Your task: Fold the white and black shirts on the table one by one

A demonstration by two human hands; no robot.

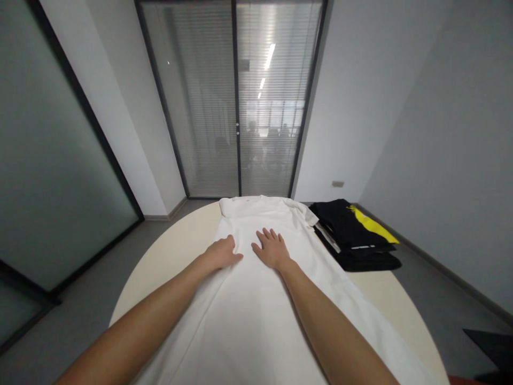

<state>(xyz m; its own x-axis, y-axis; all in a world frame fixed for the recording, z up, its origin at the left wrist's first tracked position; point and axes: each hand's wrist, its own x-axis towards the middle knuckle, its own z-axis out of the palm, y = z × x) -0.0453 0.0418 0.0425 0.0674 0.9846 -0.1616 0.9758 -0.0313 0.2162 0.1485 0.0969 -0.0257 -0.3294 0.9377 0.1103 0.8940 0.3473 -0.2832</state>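
Observation:
A white T-shirt [256, 315] lies spread lengthwise over the round table, its collar end at the far edge and a short sleeve [306, 211] out to the right. My left hand [222, 252] is at the shirt's left side, fingers curled in at the cloth and thumb pointing right; a fold line runs from it toward me. On the middle of the shirt, my right hand [272, 249] lies flat, palm down with its fingers spread. The cloth is lightly wrinkled around both hands.
Folded dark clothes [352, 230], the top one black with a yellow patch, are stacked at the table's right, touching the shirt's sleeve. The cream tabletop [160, 272] shows left of the shirt. Behind stands a glass partition [236, 101] with blinds.

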